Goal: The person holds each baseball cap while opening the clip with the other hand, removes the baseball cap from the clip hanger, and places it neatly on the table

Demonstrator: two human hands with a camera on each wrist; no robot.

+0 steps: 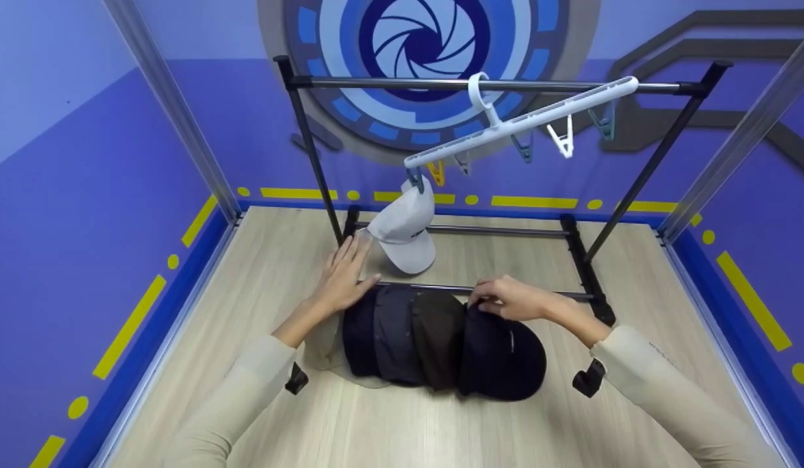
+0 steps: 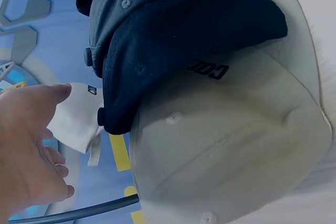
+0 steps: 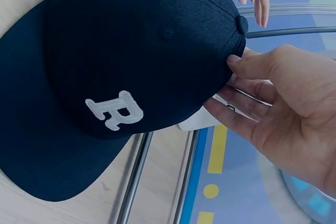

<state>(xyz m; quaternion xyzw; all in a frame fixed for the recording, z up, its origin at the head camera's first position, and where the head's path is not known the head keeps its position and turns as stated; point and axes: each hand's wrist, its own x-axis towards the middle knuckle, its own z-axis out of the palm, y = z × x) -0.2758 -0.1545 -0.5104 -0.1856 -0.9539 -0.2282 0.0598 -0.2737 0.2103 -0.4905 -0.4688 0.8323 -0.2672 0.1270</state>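
Observation:
A row of nested caps lies on the floor of the booth. At its right end is a dark navy cap (image 1: 505, 357) with a white letter R, plain in the right wrist view. My right hand (image 1: 517, 299) pinches the upper edge of that cap between thumb and fingers. Leftward follow a dark brown cap (image 1: 437, 338), a grey-blue cap (image 1: 396, 335), another navy cap (image 1: 359, 341) and a beige cap (image 2: 210, 145). Fingers extended, my left hand (image 1: 340, 276) hovers by the row's upper left end and holds nothing. A white cap (image 1: 405, 221) hangs from a clip just beyond it.
A black metal rack (image 1: 389, 83) stands behind the caps, its lower bars near the floor. From its top rail hangs a tilted white hanger (image 1: 518, 130) with several coloured clips (image 1: 563, 138). Blue-purple panels (image 1: 103, 214) enclose the sides and back.

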